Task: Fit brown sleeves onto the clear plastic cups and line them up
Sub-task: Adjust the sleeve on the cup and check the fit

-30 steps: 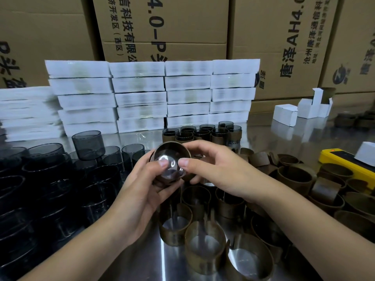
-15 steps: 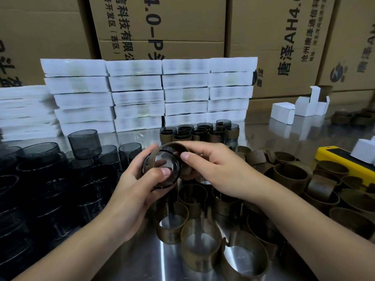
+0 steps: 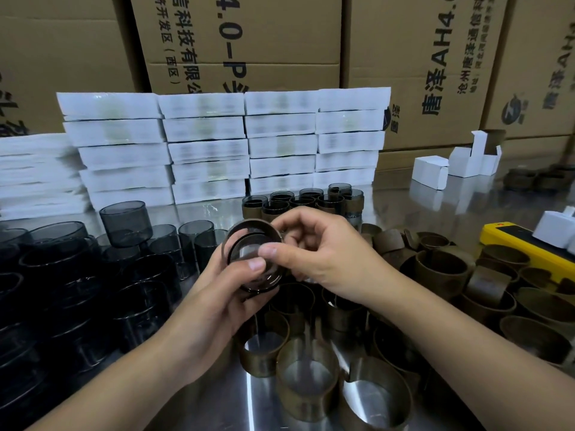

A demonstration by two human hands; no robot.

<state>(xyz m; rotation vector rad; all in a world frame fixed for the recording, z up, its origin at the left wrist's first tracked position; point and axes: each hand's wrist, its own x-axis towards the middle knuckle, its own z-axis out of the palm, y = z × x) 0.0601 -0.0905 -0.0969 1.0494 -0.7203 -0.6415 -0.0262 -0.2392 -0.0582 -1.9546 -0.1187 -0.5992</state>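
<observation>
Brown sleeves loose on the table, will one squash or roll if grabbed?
Probably floppy and light: the brown sleeves are thin open bands, several sitting oval rather than round. Standing on their rims on the shiny table, they seem likelier to slide than roll.

Packing wkshop/stockroom: stacked cartons (image 3: 242,42) behind steel bench (image 3: 217,399); white box stacks (image 3: 224,147).

Brown sleeves (image 3: 305,405), smoky-grey cups (image 3: 126,223), white boxes (image 3: 203,129) — one yellow device (image 3: 525,251).

Blurred labels on white boxes (image 3: 205,129); yellow device (image 3: 525,248) partly beyond the right edge; clear cup (image 3: 247,252) partly behind left hand (image 3: 217,303)
</observation>
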